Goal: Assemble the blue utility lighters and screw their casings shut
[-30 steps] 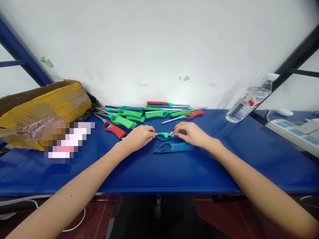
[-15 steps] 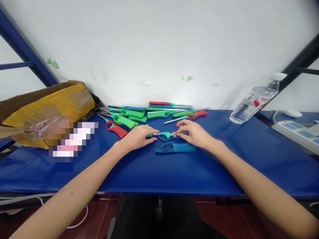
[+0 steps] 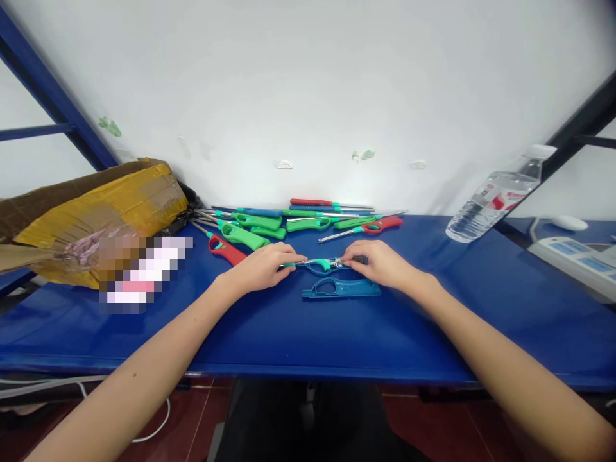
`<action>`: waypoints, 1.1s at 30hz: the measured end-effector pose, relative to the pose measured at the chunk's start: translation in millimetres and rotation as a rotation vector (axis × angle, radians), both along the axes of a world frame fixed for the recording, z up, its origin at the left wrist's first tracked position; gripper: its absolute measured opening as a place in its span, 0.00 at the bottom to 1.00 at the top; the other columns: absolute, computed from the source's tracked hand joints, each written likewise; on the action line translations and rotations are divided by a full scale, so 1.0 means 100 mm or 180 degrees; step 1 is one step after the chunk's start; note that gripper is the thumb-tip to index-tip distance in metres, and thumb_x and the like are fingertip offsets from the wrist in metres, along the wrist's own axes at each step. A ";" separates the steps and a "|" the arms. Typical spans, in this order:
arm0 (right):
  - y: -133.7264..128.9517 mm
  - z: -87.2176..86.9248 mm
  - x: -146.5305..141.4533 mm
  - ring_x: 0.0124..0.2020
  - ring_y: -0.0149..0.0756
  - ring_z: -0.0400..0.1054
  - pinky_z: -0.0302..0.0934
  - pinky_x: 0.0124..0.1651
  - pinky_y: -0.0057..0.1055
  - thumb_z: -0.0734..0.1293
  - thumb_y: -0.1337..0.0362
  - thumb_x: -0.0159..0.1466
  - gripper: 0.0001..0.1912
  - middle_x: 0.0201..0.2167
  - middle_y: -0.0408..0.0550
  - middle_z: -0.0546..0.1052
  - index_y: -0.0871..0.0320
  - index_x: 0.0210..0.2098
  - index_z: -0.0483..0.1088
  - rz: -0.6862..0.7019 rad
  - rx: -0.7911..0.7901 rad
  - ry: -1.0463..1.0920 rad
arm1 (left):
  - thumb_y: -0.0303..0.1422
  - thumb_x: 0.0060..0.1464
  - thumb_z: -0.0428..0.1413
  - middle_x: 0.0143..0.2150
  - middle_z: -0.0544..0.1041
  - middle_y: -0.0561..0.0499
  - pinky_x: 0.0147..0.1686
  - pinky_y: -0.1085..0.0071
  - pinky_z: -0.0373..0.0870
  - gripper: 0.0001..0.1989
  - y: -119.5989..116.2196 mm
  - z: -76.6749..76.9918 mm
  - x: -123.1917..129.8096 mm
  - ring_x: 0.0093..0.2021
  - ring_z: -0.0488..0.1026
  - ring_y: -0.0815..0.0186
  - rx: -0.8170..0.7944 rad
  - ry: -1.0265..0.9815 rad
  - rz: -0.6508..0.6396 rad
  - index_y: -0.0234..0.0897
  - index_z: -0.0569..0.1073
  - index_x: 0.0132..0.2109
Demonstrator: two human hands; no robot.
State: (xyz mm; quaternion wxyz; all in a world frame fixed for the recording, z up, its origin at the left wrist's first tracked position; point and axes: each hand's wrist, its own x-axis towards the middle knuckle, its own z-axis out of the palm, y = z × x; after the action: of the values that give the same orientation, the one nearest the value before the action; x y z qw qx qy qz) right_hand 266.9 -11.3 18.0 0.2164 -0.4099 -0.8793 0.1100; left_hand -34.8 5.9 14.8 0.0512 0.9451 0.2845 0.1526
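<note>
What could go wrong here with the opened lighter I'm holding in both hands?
The opened lighter is held only at its ends by the left hand and right hand, so its exposed inner parts might spring loose onto the blue table. The loose blue shell half lies right under the hands and could be knocked away. The pile of lighters sits close behind, so small parts could get lost among them.

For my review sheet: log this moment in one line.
left hand: grips opened lighter | right hand: grips its other end | blue shell half: on table
</note>
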 end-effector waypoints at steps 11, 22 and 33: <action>-0.02 0.04 -0.01 0.39 0.41 0.74 0.67 0.44 0.37 0.65 0.66 0.66 0.08 0.38 0.52 0.80 0.57 0.37 0.77 -0.0005 -0.0060 -0.0006 | 0.27 0.63 0.52 0.49 0.77 0.45 0.49 0.65 0.71 0.14 0.00 -0.01 -0.01 0.49 0.74 0.60 -0.0079 -0.0137 0.0059 0.37 0.75 0.53; -0.02 0.03 0.01 0.37 0.40 0.73 0.66 0.43 0.36 0.65 0.67 0.65 0.06 0.36 0.50 0.80 0.57 0.35 0.76 -0.0047 -0.0022 -0.0122 | 0.24 0.60 0.52 0.47 0.78 0.46 0.47 0.66 0.71 0.16 -0.04 0.03 0.03 0.47 0.75 0.62 -0.0192 -0.0216 -0.0098 0.38 0.75 0.53; -0.04 0.06 -0.01 0.37 0.40 0.73 0.65 0.42 0.35 0.65 0.67 0.64 0.06 0.36 0.50 0.80 0.57 0.35 0.76 -0.0072 -0.0047 -0.0144 | 0.33 0.61 0.56 0.45 0.78 0.46 0.42 0.69 0.73 0.11 -0.04 -0.03 0.08 0.43 0.76 0.63 -0.0276 -0.0535 0.0017 0.39 0.80 0.47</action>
State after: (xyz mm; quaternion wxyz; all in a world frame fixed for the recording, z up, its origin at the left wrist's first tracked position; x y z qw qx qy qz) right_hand 266.2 -15.0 24.1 0.1947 -0.4238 -0.8784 0.1048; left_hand -27.0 2.2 11.5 0.1155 0.9251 0.2880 0.2190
